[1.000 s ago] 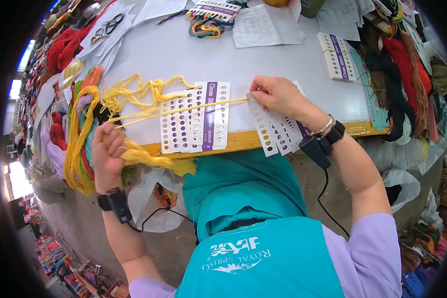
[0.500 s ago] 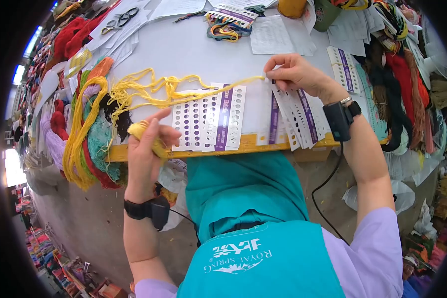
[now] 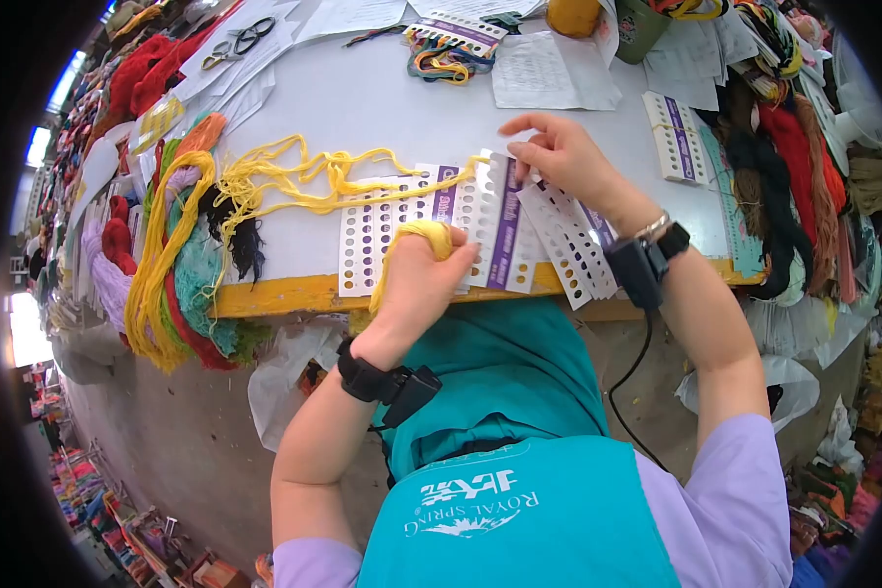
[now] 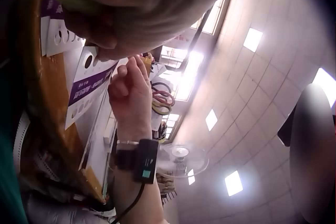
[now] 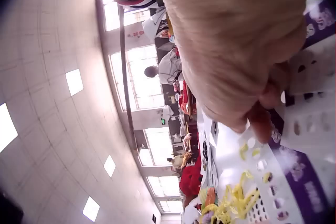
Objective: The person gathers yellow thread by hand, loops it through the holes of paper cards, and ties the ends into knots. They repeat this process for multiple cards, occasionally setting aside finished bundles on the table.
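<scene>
Live on the head view now, and I'm taking the purple-striped card point(image 3: 505, 220) as my landmark, at the near side of the table point(image 3: 363, 108). Yellow thread point(image 3: 387, 197) runs from its upper left corner into a tangle point(image 3: 339, 178) off to its left. There's the left hand point(image 3: 423, 269), just by the card's lower left, fingers curled round a yellow bunch point(image 3: 423, 231). Right hand point(image 3: 563, 167) at the card's upper right: index stretched out, fingertips right at the card, but whether they pinch it or merely rest there, I can't fairly tell. My worry is that tangle; a loop snagging under a pull could drag the card askew. Other cards point(image 3: 361, 240) overlap at its left, so a low left wrist might scatter them, and a slack grip could spill the bunch.
</scene>
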{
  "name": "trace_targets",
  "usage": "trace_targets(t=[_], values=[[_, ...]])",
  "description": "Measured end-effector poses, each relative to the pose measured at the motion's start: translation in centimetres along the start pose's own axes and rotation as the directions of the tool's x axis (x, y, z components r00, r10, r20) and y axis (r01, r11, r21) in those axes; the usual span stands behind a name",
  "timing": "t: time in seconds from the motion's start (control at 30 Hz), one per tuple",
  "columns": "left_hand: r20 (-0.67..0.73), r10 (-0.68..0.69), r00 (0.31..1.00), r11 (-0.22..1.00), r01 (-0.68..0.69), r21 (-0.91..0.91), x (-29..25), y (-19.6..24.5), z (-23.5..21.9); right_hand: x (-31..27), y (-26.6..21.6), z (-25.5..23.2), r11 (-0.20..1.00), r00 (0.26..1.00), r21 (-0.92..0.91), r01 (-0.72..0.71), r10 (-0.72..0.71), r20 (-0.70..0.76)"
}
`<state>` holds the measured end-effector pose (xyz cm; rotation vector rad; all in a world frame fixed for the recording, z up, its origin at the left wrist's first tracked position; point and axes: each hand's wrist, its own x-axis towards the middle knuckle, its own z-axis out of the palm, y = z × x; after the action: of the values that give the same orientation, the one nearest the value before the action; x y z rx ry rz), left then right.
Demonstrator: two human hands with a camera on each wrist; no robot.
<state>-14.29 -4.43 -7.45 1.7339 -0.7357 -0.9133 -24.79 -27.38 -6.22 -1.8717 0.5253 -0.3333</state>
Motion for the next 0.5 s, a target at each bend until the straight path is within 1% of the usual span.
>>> trace_targets(t=[0.03,0.07,0.1,0.13,0.17,0.2,0.3,0.33,0.4,0.43,0.47,0.5], values=[[-0.029,0.015,0.999,1.0,-0.015,0.022,0.3,-0.2,-0.4,-0.9,-0.6,0.6,0.989,0.982,-0.094,0.115,-0.127,-0.137],[-0.056,-0.006,0.998,0.995,0.011,0.095,0.4,0.0,-1.2,-2.2,-1.5,0.4,0.952,0.981,-0.302,0.048,-0.102,-0.163],[-0.089,0.02,0.996,0.998,-0.015,0.064,0.7,-0.4,-1.8,-3.2,-1.2,0.5,0.883,0.958,-0.44,0.166,-0.25,-0.14],[-0.123,0.045,0.991,0.999,-0.041,0.034,1.0,-0.9,-2.4,-4.1,-0.3,0.6,0.78,0.916,-0.564,0.272,-0.389,-0.096],[-0.159,0.068,0.985,0.998,-0.068,0.006,1.4,-1.2,-2.9,-4.9,0.4,0.8,0.647,0.857,-0.67,0.365,-0.515,-0.031],[-0.158,0.036,0.987,0.999,-0.041,-0.026,1.7,-1.1,-3.3,-5.8,0.8,1.1,0.597,0.883,-0.72,0.353,-0.468,0.045],[-0.204,-0.004,0.979,0.999,0.011,0.037,2.3,-0.7,-4.0,-6.8,2.5,1.8,0.508,0.892,-0.804,0.308,-0.449,0.058],[-0.176,-0.018,0.984,0.998,0.029,0.06,2.0,-0.2,-4.1,-7.0,2.8,1.7,0.522,0.898,-0.798,0.302,-0.437,0.053],[-0.183,-0.072,0.98,0.997,0.065,-0.046,0.9,1.0,-4.2,-7.1,2.7,1.8,0.55,0.908,-0.78,0.297,-0.416,0.052],[-0.19,-0.1,0.977,0.992,0.083,-0.098,0.2,1.3,-4.4,-7.1,2.3,1.9,0.547,0.893,-0.779,0.307,-0.448,0.038],[-0.173,-0.121,0.977,0.959,0.07,-0.274,-0.5,1.4,-4.4,-7.2,1.7,2.1,0.544,0.877,-0.776,0.318,-0.48,0.023],[-0.155,-0.139,0.978,0.895,0.057,-0.442,-1.3,1.4,-4.3,-7.3,0.8,2.3,0.542,0.86,-0.773,0.33,-0.51,0.009]])
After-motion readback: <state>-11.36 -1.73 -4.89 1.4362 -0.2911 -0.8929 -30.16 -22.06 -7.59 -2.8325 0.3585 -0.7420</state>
